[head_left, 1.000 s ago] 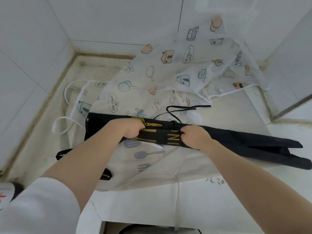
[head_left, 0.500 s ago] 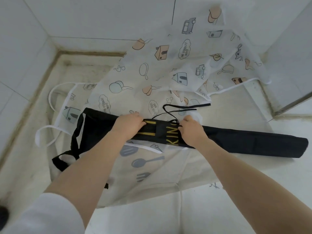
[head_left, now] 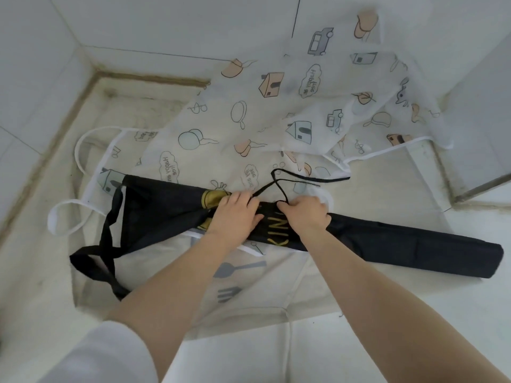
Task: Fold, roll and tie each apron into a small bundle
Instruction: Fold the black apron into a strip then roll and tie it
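Note:
A black apron with gold lettering lies folded into a long narrow strip across the middle of the surface. Its neck strap loops off the left end. Thin black tie strings trail up from the strip's centre. My left hand presses and pinches the strip near the gold print. My right hand grips the fabric just beside it, at the base of the strings. The two hands sit close together.
A white translucent apron printed with houses, pans and cars is spread under and behind the black one, its white straps at the left. Tiled walls enclose the back and both sides. A cream apron with fork print lies nearer me.
The camera has tilted, so the scene shifted. Both hands stay on the black strip's middle and have drawn closer together. The left part of the apron has spread wider.

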Available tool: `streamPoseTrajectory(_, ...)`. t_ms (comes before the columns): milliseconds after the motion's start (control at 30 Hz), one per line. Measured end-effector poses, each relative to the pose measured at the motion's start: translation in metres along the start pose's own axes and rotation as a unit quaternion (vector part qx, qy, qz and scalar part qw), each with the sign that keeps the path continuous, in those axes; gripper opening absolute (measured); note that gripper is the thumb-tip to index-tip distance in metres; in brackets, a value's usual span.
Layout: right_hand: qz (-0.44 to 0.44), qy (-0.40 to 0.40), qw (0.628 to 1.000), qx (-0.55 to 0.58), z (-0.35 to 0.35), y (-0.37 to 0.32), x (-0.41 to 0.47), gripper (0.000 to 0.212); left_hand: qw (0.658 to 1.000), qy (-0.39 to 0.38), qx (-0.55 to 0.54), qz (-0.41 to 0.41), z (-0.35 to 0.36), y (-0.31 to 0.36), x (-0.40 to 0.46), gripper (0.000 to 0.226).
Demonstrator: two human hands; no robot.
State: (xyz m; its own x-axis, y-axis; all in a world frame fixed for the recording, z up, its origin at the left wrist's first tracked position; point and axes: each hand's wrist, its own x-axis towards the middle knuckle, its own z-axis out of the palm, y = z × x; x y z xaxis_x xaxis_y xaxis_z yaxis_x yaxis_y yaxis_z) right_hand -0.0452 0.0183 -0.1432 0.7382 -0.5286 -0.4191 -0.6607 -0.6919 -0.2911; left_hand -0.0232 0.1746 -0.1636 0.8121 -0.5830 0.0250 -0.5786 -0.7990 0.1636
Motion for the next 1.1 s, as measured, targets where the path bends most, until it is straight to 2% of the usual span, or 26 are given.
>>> streamPoseTrajectory(67,0.017,-0.026,0.997,0.066,-0.003,-0.002,-0.002,0.030,0.999,0.015,-0.016,0.043,0.000,-0.006,-0.003,0.020)
streamPoseTrajectory(133,0.061,-0.094,0.976,0.187,-0.011,-0.012,-0.001,0.021,0.997,0.025,-0.017,0.078,0.000,-0.011,-0.007,0.030)
streamPoseTrajectory(200,0.118,-0.183,0.924,0.316,-0.022,-0.024,0.001,0.025,0.995,0.022,-0.035,0.088,0.003,-0.012,-0.010,0.034)
streamPoseTrajectory(233,0.127,-0.202,0.898,0.369,-0.023,-0.026,0.003,0.028,0.995,0.020,-0.041,0.087,0.003,-0.011,-0.012,0.034)
streamPoseTrajectory(333,0.113,-0.209,0.849,0.472,-0.022,-0.019,0.002,0.029,0.995,-0.009,-0.070,0.070,-0.003,-0.009,-0.011,0.031)
streamPoseTrajectory(400,0.092,-0.221,0.796,0.556,-0.023,-0.013,-0.003,0.024,0.993,-0.022,-0.094,0.061,-0.009,-0.009,-0.015,0.027)
streamPoseTrajectory(467,0.081,-0.245,0.729,0.634,-0.027,-0.006,-0.008,0.013,0.996,-0.009,-0.073,0.054,-0.010,-0.012,-0.018,0.033)
streamPoseTrajectory(533,0.055,-0.263,0.659,0.703,-0.033,-0.004,-0.012,0.026,0.999,-0.010,-0.029,0.040,-0.012,-0.014,-0.024,0.038)
streamPoseTrajectory(600,0.032,-0.255,0.613,0.747,-0.041,-0.005,-0.014,0.025,1.000,-0.006,0.015,0.022,-0.010,-0.015,-0.029,0.039)
streamPoseTrajectory(633,0.029,-0.239,0.610,0.755,-0.041,-0.007,-0.011,0.021,1.000,-0.007,0.028,0.011,-0.012,-0.015,-0.031,0.039)
streamPoseTrajectory(667,0.039,-0.222,0.625,0.748,-0.041,-0.010,-0.010,0.019,0.999,-0.010,0.030,0.002,-0.015,-0.015,-0.033,0.038)
streamPoseTrajectory(700,0.052,-0.210,0.674,0.706,-0.040,-0.015,-0.006,0.022,1.000,-0.023,0.015,-0.002,-0.018,-0.014,-0.032,0.036)
streamPoseTrajectory(733,0.056,-0.191,0.764,0.614,-0.036,-0.019,-0.003,0.030,0.999,-0.044,-0.012,-0.008,-0.020,-0.014,-0.030,0.033)
streamPoseTrajectory(767,0.026,-0.162,0.870,0.464,-0.030,-0.021,-0.003,0.039,0.998,-0.055,-0.036,-0.009,-0.019,-0.016,-0.028,0.031)
streamPoseTrajectory(800,-0.031,-0.124,0.946,0.297,-0.023,-0.022,-0.007,0.047,0.996,-0.062,-0.060,-0.009,-0.018,-0.019,-0.027,0.032)
streamPoseTrajectory(833,-0.105,-0.070,0.981,0.150,-0.014,-0.023,-0.012,0.051,0.994,-0.059,-0.091,-0.014,-0.017,-0.020,-0.028,0.033)
streamPoseTrajectory(900,-0.239,0.023,0.970,0.041,0.004,-0.024,-0.034,0.062,0.991,-0.024,-0.130,-0.005,-0.020,-0.024,-0.036,0.037)
streamPoseTrajectory(1000,-0.370,0.172,0.911,-0.060,0.029,-0.030,-0.051,0.076,0.991,-0.008,-0.133,-0.003,-0.016,-0.037,-0.052,0.041)
streamPoseTrajectory(1033,-0.408,0.169,0.891,-0.106,0.034,-0.034,-0.053,0.077,0.991,-0.002,-0.135,-0.003,-0.016,-0.039,-0.058,0.043)
streamPoseTrajectory(1100,-0.483,0.051,0.864,-0.135,0.043,-0.043,-0.057,0.075,0.990,0.014,-0.140,-0.010,-0.014,-0.047,-0.073,0.051)
